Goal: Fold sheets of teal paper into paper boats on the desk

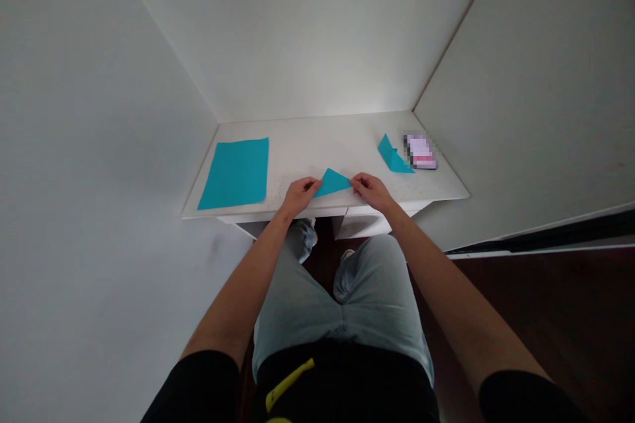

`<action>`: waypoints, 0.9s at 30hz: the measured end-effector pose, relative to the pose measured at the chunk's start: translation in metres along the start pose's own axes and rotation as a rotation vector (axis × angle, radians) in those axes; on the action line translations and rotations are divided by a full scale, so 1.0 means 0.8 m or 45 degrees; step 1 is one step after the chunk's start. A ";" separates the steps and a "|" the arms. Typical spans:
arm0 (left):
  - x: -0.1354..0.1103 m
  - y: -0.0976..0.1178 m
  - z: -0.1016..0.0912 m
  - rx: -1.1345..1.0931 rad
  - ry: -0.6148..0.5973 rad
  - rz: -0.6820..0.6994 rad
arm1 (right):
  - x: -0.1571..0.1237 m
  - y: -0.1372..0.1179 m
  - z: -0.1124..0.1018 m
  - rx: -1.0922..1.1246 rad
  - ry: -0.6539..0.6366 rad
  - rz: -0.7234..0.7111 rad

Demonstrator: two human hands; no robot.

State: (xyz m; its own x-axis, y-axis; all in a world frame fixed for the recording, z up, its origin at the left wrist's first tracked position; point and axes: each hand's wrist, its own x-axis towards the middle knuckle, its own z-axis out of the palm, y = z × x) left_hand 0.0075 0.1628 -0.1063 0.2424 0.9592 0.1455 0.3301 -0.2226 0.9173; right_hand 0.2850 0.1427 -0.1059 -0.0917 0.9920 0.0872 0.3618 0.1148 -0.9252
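A small folded triangle of teal paper (332, 183) is stretched between my two hands near the front edge of the white desk. My left hand (299, 195) pinches its left corner, and my right hand (370, 190) pinches the right corner. The peak of the triangle points away from me. Fingertips cover both corners, so their folds are hidden. Off to the right, apart from my hands, stands a folded teal paper boat (393, 156).
Flat teal sheets or a single sheet (235, 174) lie at the left of the desk (317, 139). A blurred phone-like object (421, 151) lies at the right end. White walls (317, 33) enclose the desk behind and on both sides.
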 end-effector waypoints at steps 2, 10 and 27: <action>0.000 -0.001 0.001 -0.115 -0.015 -0.023 | 0.001 0.000 0.001 0.064 0.010 0.008; 0.001 -0.004 -0.001 -0.232 -0.024 -0.056 | 0.002 -0.004 0.000 0.157 0.047 0.019; 0.000 -0.004 -0.002 -0.189 -0.041 0.052 | 0.003 0.010 0.000 0.270 0.099 -0.101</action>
State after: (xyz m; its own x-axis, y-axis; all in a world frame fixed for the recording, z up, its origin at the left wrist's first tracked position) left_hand 0.0049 0.1636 -0.1085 0.2832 0.9431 0.1742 0.1813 -0.2311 0.9559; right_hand 0.2878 0.1459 -0.1129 -0.0376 0.9824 0.1831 0.1529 0.1867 -0.9704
